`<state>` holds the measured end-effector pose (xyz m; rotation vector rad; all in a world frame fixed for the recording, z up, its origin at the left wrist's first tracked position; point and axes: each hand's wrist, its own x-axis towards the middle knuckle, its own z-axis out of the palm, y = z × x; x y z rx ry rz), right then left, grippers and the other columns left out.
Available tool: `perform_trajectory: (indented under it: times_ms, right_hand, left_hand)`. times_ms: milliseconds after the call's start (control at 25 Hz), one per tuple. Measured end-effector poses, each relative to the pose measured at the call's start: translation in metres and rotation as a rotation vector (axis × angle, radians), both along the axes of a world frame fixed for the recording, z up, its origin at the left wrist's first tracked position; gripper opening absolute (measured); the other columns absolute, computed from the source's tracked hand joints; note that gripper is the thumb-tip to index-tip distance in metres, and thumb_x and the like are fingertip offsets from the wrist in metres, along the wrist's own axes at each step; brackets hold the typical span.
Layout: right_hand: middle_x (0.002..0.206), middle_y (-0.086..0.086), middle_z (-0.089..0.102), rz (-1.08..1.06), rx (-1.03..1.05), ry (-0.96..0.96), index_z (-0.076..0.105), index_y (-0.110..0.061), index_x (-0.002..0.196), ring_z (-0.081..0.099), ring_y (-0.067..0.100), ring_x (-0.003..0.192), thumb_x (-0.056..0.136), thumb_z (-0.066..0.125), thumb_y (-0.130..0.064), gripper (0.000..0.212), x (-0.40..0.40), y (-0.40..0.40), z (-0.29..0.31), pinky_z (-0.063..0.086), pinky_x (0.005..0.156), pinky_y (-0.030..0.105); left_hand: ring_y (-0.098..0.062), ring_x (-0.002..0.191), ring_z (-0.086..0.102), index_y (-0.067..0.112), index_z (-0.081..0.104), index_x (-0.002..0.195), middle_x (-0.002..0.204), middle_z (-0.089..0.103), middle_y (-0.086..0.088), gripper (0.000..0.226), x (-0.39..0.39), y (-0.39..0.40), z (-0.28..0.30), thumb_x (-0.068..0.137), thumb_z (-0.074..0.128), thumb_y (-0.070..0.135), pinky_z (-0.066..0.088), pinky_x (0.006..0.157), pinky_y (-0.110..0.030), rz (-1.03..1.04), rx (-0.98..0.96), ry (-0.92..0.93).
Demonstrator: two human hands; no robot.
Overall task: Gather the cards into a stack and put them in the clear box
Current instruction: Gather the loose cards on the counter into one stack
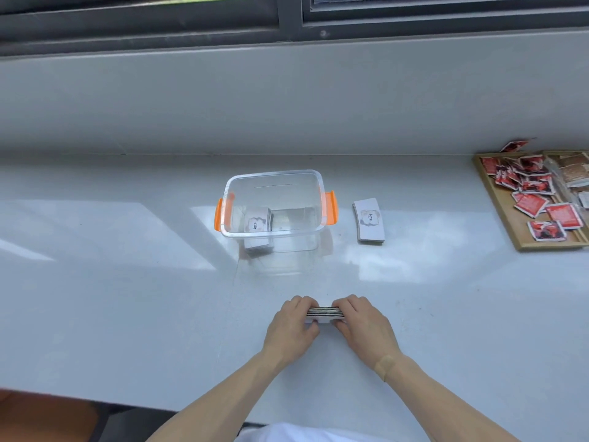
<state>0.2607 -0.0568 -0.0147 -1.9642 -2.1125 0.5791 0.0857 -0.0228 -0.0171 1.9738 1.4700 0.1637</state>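
Note:
Both hands press a stack of cards (324, 312) between them, standing on edge on the white counter near me. My left hand (294, 323) grips its left end and my right hand (363, 323) its right end. Beyond them stands the clear box (274, 177) with orange handles, open at the top. A small stack of white cards (258, 222) marked "love" lies inside it at the left. Another stack of the same cards (368, 221) lies flat on the counter just right of the box.
A wooden tray (497, 199) at the far right holds several red packets and some brown ones. A grey wall and a dark window frame (287, 23) rise behind the counter. The counter's front edge runs close to my body.

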Motion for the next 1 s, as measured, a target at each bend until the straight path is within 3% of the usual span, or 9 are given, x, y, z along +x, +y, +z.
perform_trajectory:
  times_ms: [160,320,600,720,880,1000]
  right_hand:
    - [0.087,-0.004,0.062,0.006,0.108,-0.015,0.063,-0.022,0.099,0.056,0.023,0.074,0.081,0.074,-0.022,0.021,0.024,-0.014,0.003,0.047,0.052,0.034]
    - [0.088,-0.003,0.06,0.018,0.105,-0.039,0.062,-0.024,0.102,0.054,0.025,0.074,0.084,0.071,-0.02,0.021,0.039,-0.024,-0.007,0.047,0.054,0.035]
    - [0.085,-0.004,0.059,0.037,0.117,-0.066,0.06,-0.023,0.096,0.052,0.025,0.07,0.08,0.073,-0.02,0.021,0.041,-0.021,-0.009,0.045,0.053,0.034]
    - [0.093,-0.006,0.058,0.011,0.058,-0.047,0.058,-0.025,0.102,0.052,0.025,0.078,0.084,0.067,-0.031,0.021,0.039,-0.023,-0.01,0.047,0.061,0.034]
    - [0.113,-0.01,0.054,0.011,-0.004,0.037,0.043,-0.031,0.128,0.046,0.022,0.104,0.09,0.049,-0.04,0.039,0.045,-0.017,-0.006,0.044,0.083,0.033]
    - [0.112,-0.012,0.054,0.018,-0.001,0.056,0.047,-0.032,0.122,0.043,0.019,0.106,0.092,0.048,-0.036,0.03,0.054,-0.009,0.001,0.041,0.085,0.032]
  left_hand:
    - [-0.021,0.098,0.053,0.019,0.057,0.112,0.108,0.059,0.004,0.026,0.023,-0.011,-0.003,0.086,0.057,0.023,0.044,0.083,-0.036,-0.05,0.151,0.018]
    - [-0.021,0.103,0.05,0.023,0.052,0.114,0.112,0.056,0.005,0.027,0.042,-0.021,-0.014,0.088,0.052,0.026,0.039,0.086,-0.033,-0.098,0.19,0.175]
    - [-0.02,0.102,0.05,0.023,0.052,0.112,0.109,0.056,0.007,0.026,0.044,-0.023,-0.016,0.087,0.051,0.026,0.036,0.089,-0.032,-0.091,0.223,0.201]
    - [-0.019,0.102,0.05,0.022,0.052,0.113,0.108,0.055,0.007,0.027,0.045,-0.024,-0.02,0.086,0.051,0.024,0.036,0.091,-0.032,-0.094,0.211,0.212]
    - [-0.019,0.105,0.048,0.024,0.048,0.117,0.11,0.054,0.007,0.028,0.042,-0.01,-0.016,0.089,0.047,0.028,0.033,0.091,-0.03,-0.169,0.184,0.268]
    - [-0.022,0.107,0.048,0.022,0.043,0.116,0.11,0.055,0.004,0.028,0.045,0.01,-0.002,0.09,0.045,0.029,0.033,0.091,-0.034,-0.248,0.086,0.325]
